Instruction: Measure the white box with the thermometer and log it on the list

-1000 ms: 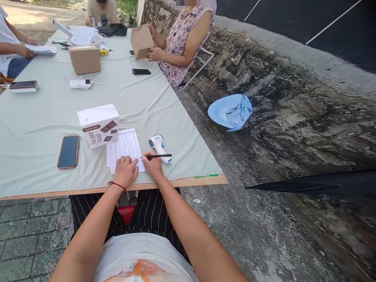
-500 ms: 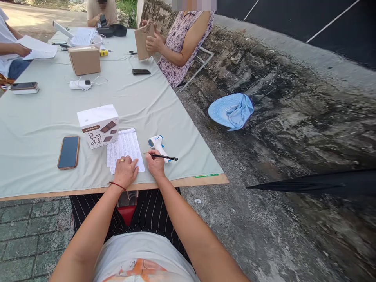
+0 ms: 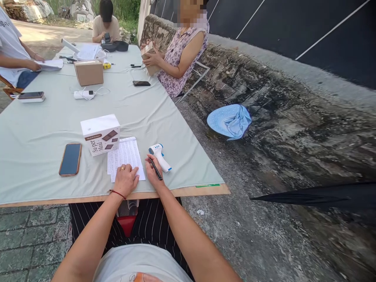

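Note:
My left hand [image 3: 126, 181] lies on the lower part of a sheet of paper [image 3: 127, 154] covered in small writing, its fingers stretched out. Just right of the sheet, my right hand [image 3: 152, 174] holds a black pen [image 3: 155, 169], which slants across the palm. A white and blue infrared thermometer [image 3: 160, 157] lies close by on the right. Behind the paper stands a white box [image 3: 101, 135] with brown print, covering the sheet's upper left corner. To the left, a phone [image 3: 70, 159] in a brown case rests face up.
A cloth-covered table [image 3: 44, 137] stretches away from me. Farther back are a cardboard box [image 3: 89, 73], a white device with a cable [image 3: 84, 94] and another phone [image 3: 141, 83]. Three people sit around it. A blue sun hat [image 3: 229, 121] lies by the wall at right.
The pen has swung from nearly level to a steep slant in my right hand. My left hand stays on the paper. The person at right has turned the cardboard piece. The view has tilted up.

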Available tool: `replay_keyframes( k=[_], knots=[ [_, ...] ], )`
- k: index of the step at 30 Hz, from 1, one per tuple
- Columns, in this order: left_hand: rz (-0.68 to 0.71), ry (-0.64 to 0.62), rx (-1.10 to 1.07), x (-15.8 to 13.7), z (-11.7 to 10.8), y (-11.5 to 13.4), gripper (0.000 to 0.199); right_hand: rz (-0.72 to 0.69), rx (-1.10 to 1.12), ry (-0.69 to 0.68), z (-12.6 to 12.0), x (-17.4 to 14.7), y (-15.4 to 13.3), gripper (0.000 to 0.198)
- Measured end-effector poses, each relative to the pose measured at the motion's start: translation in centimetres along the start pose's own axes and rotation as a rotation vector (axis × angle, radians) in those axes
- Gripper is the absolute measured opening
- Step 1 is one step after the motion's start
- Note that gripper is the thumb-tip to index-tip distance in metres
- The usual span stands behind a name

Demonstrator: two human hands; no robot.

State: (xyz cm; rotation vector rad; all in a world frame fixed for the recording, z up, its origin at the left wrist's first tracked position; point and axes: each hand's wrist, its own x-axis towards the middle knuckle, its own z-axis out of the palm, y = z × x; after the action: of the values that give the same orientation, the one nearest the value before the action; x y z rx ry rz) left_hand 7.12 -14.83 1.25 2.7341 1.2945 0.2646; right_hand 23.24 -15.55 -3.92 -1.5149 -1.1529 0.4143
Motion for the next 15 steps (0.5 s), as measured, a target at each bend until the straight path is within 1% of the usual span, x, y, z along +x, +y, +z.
replay_keyframes(
  k=[4, 7, 10, 12, 15],
  knots=[
    [0.000, 0.012, 0.002, -0.2, 0.0, -0.1, 0.031, -0.134, -0.080, -0.010, 0.4, 0.1, 0.5, 0.042],
    [-0.004, 0.022, -0.002, -0.2, 0.0, -0.1, 0.029, -0.181, -0.166, -0.038, 0.8, 0.0, 0.8, 0.046],
    [-0.007, 0.020, -0.013, -0.2, -0.1, -0.1, 0.026, -0.190, -0.251, -0.091, 0.7, 0.0, 0.9, 0.049],
    [-0.006, 0.010, -0.023, -0.2, 0.0, -0.1, 0.024, -0.200, -0.325, -0.184, 0.2, 0.4, 0.6, 0.051],
    [0.003, -0.009, -0.030, -0.7, 0.0, -0.3, 0.024, -0.223, -0.480, -0.411, -0.8, 1.6, -0.3, 0.055]
  ],
)
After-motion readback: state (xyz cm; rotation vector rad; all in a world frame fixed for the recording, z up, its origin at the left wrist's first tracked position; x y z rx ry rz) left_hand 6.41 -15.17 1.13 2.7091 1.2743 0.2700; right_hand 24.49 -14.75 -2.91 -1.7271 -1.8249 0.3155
